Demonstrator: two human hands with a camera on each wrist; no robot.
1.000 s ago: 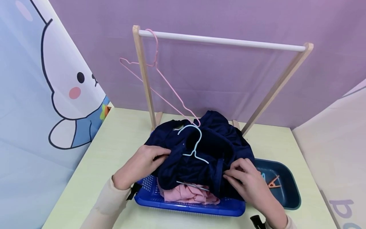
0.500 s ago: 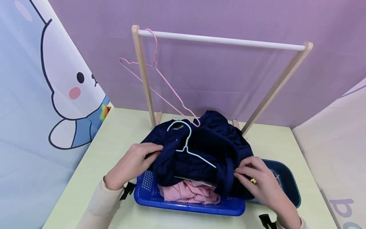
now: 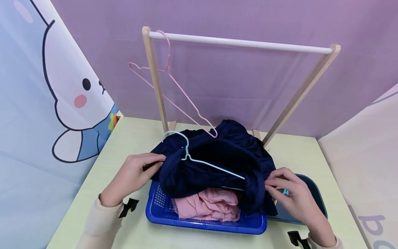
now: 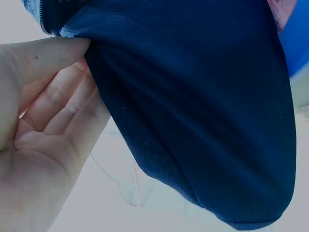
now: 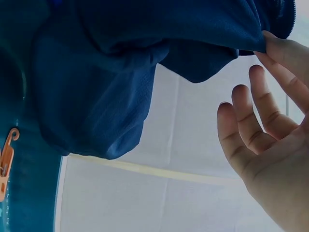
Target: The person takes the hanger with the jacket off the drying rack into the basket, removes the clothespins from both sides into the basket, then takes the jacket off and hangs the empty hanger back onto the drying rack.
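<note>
A navy zip-up jacket (image 3: 199, 178) lies bunched over a blue basket, with a light blue hanger (image 3: 188, 147) inside its opening. The hanger's hook leans to the left and one arm slopes toward the right side. My left hand (image 3: 133, 176) pinches the jacket's left edge between thumb and fingers. On the opposite edge, my right hand (image 3: 292, 193) pinches the cloth with thumb and index finger, its other fingers (image 5: 258, 101) spread apart. A zipper shows beside each pinch in the wrist views. The hanger's left end is hidden in the cloth.
Pink cloth (image 3: 206, 207) sits in the blue basket (image 3: 202, 224). A wooden rack with a white bar (image 3: 239, 42) stands behind, a pink hanger (image 3: 169, 52) hooked at its left end. At the right is a dark teal tray (image 3: 318, 204) with an orange clothespin (image 5: 7, 162).
Both hands have drawn apart, left hand leftward and right hand rightward, spreading the jacket's opening. The light blue hanger has shifted left and tipped further, showing more of its right arm.
</note>
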